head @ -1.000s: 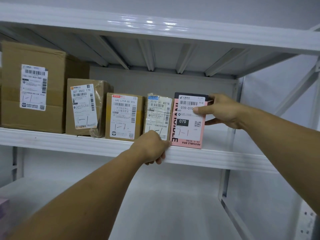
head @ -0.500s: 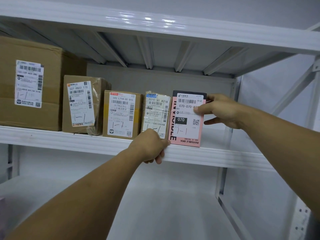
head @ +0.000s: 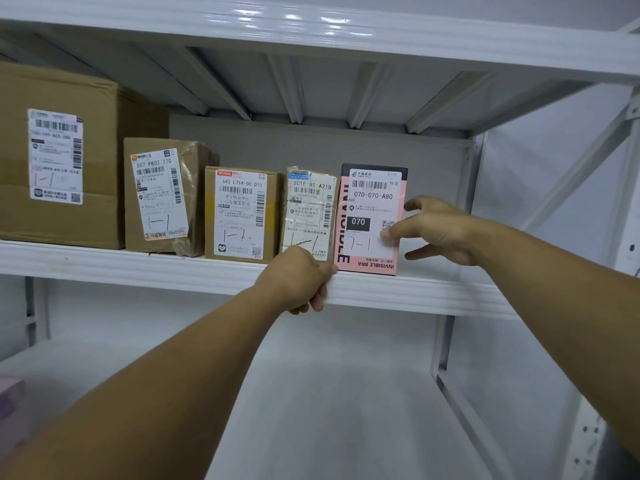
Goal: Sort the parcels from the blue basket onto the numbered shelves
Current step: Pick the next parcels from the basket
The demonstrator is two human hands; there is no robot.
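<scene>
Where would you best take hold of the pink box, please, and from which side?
Take the pink box by its free right edge, from the right: it stands upright on the shelf, left side against the taped parcel, right side clear.

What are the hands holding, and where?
Left hand grips the front edge of the shelf. Right hand: thumb on the pink box near its right edge, fingers spread; grip cannot be told.

The shelving is lit evenly and softly from overhead. Glare streaks are seen on the upper shelf (head: 294,20), and its underside is shaded. The label on the big box (head: 69,216) is slightly blurred. Straight lines are bowed near the edges.
</scene>
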